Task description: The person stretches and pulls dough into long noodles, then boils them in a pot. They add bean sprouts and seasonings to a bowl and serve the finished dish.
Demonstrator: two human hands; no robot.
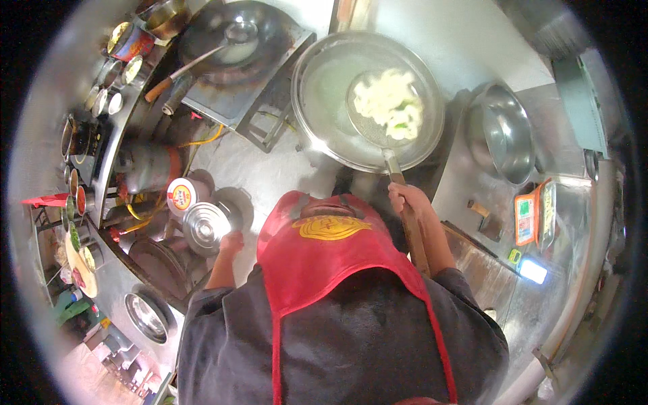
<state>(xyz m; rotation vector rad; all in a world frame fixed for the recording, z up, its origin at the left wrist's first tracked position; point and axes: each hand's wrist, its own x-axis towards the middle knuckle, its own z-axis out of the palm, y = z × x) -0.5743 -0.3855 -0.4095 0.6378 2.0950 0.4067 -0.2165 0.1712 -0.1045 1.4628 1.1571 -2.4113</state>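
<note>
My right hand [412,200] grips the long wooden handle [416,243] of a wire-mesh skimmer [373,132]. On the mesh lies a pile of pale, blurred food pieces [392,101], which look like dumplings, with some green among them. Beneath the skimmer is a wide metal pan [319,111] with cloudy liquid; whether the mesh touches the liquid I cannot tell. At the left, my left hand [232,242] holds the rim of a shiny round metal dish [205,223]. That dish is beside a white tub [183,195] with a printed lid.
A dark wok [273,30] with a ladle [195,62] sits on a stove at upper left. Bowls of ingredients [81,200] line the left counter above a gas cylinder [149,167]. To the right are a deep steel basin [498,134], a cleaver [488,223] and a lit phone [533,271].
</note>
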